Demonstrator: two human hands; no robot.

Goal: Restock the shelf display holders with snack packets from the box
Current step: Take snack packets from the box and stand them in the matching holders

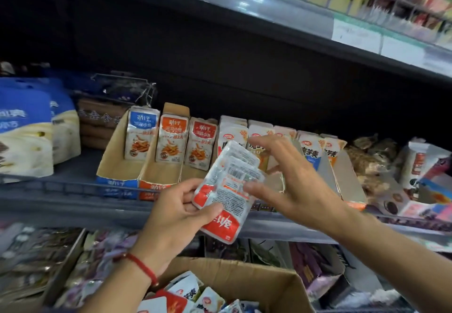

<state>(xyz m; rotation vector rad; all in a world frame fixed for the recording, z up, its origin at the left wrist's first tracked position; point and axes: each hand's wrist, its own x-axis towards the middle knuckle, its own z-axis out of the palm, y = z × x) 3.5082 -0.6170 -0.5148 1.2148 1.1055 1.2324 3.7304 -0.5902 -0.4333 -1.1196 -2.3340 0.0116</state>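
My left hand [181, 212] grips a stack of red-and-white snack packets [228, 190], their printed backs facing me, in front of the middle shelf. My right hand [288, 180] hovers beside the stack with spread fingers, its thumb touching the top packet's right edge. Behind them stand cardboard display holders: a blue one [115, 166], an orange one [156, 173], and white-packet holders [340, 173] further right. They hold upright packets such as the blue-labelled packet [140, 136]. The open cardboard box [276, 283] with several loose packets sits at the bottom.
Large blue-and-cream bags [27, 129] fill the shelf's left end. Mixed snack boxes [420, 178] crowd the right end. A wire rail [61, 186] runs along the shelf front. The upper shelf edge [318, 24] overhangs. More goods lie on the lower shelf [36, 259].
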